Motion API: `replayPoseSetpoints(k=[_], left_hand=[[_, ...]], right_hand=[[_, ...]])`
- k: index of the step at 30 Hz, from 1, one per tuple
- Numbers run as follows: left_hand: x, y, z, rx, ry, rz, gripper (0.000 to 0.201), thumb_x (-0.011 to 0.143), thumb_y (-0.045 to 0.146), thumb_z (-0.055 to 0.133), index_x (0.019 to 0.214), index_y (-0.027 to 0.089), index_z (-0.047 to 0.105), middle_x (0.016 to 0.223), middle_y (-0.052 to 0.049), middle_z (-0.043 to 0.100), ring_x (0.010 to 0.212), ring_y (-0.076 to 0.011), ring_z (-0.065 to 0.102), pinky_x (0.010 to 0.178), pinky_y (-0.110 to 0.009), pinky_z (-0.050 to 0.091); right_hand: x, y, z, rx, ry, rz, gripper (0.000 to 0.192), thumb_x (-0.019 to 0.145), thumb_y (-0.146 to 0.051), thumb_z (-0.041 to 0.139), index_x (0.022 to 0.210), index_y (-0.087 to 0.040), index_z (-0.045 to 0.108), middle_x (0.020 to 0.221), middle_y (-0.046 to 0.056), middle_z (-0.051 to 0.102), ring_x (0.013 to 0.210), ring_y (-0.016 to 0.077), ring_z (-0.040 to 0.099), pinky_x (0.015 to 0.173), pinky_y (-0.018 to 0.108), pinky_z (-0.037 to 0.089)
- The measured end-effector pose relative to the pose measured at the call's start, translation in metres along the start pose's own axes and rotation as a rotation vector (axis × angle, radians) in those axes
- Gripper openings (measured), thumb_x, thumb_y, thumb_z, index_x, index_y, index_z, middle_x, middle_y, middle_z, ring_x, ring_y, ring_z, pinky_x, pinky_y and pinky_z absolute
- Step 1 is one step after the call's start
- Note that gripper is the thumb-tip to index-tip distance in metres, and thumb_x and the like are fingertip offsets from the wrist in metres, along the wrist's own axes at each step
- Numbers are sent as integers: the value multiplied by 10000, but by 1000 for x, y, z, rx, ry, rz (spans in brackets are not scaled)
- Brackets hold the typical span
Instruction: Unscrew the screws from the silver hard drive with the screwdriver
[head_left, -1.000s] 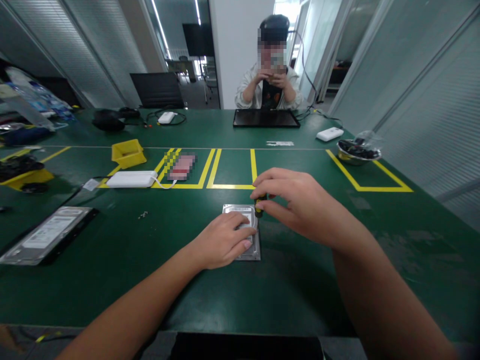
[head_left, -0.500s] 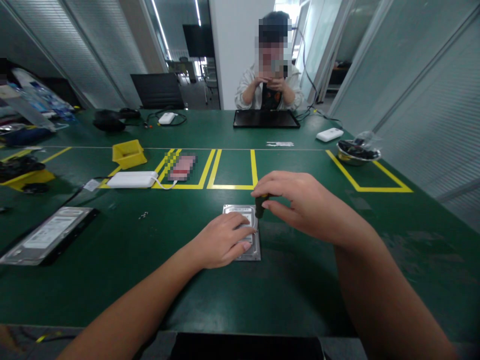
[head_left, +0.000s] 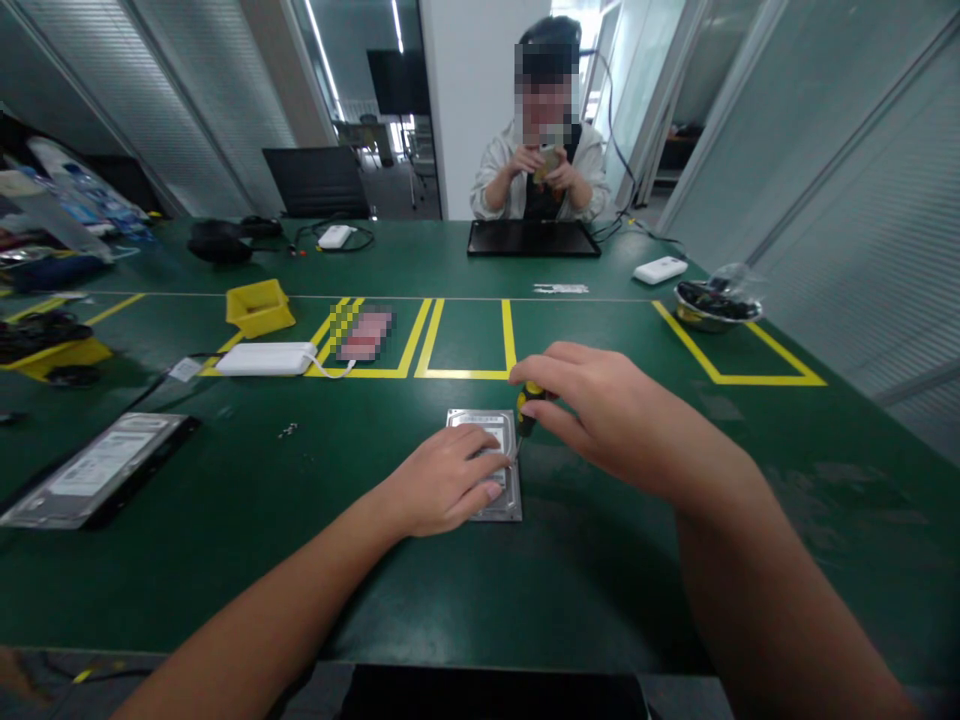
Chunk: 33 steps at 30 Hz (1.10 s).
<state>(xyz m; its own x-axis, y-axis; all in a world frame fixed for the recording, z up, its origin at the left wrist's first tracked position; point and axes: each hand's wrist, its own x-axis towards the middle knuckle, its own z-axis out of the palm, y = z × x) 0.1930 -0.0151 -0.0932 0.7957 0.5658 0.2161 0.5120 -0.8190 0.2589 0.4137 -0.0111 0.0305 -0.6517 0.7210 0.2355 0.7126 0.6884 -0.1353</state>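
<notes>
A silver hard drive (head_left: 504, 498) lies flat on the green table (head_left: 570, 580) in front of me. My left hand (head_left: 446, 485) rests palm down on top of it, fingers spread over its label. My right hand (head_left: 600, 410) pinches a small screwdriver (head_left: 527, 408) with a yellow and black handle. The screwdriver stands nearly upright, tilted a little, with its tip at the drive's right edge.
A second hard drive (head_left: 94, 478) lies at the left. Loose screws (head_left: 285, 431) sit between the drives. Behind are a white box (head_left: 264, 358), a yellow bin (head_left: 257, 306), yellow tape squares (head_left: 465, 372) and a metal bowl (head_left: 712, 306). A person (head_left: 541, 170) sits opposite behind a black tray (head_left: 532, 238).
My right hand has shifted slightly right and the screwdriver now tilts, showing its yellow handle and its shaft. My left hand stays on the drive. The person opposite lowered their hands a little.
</notes>
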Motion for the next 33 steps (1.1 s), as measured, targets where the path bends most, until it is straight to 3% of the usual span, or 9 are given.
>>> replayPoseSetpoints(k=[6, 14, 20, 28, 33], left_hand=[[0, 1, 0, 0, 30, 5, 368, 990, 363, 404, 1242, 189, 608, 1178, -123, 588, 1109, -279, 541, 980, -460, 438], [-1, -1, 0, 2, -3, 2, 427, 958, 455, 467, 1275, 193, 583, 1210, -133, 569, 1118, -298, 529, 975, -464, 430], [-3, -1, 1, -3, 8, 18, 628, 834, 628, 582, 1284, 191, 560, 1224, -150, 556, 1122, -332, 527, 959, -481, 444], [-3, 0, 0, -3, -5, 12, 632, 827, 614, 599, 1296, 194, 547, 1251, -149, 544, 1143, -344, 514, 973, -499, 434], [-3, 1, 0, -8, -14, 7, 636, 825, 613, 606, 1301, 196, 541, 1246, -147, 544, 1133, -338, 514, 967, -493, 432]], right_hand=[[1, -3, 0, -75, -23, 56, 158, 964, -281, 549, 982, -157, 646, 916, 71, 617, 830, 183, 580, 718, 287, 395], [-4, -3, -2, -72, -2, -22, 222, 970, -243, 481, 992, -139, 676, 943, 89, 647, 858, 195, 596, 734, 304, 398], [-4, -6, -4, -114, -20, 64, 213, 956, -313, 520, 911, -148, 646, 845, 67, 642, 761, 181, 571, 660, 294, 355], [0, -9, -1, -266, 20, 121, 337, 969, -434, 480, 847, -167, 645, 753, 69, 618, 649, 179, 534, 557, 302, 244], [1, -8, -1, -240, -1, 109, 326, 982, -379, 465, 849, -159, 664, 820, 85, 617, 697, 188, 546, 592, 310, 306]])
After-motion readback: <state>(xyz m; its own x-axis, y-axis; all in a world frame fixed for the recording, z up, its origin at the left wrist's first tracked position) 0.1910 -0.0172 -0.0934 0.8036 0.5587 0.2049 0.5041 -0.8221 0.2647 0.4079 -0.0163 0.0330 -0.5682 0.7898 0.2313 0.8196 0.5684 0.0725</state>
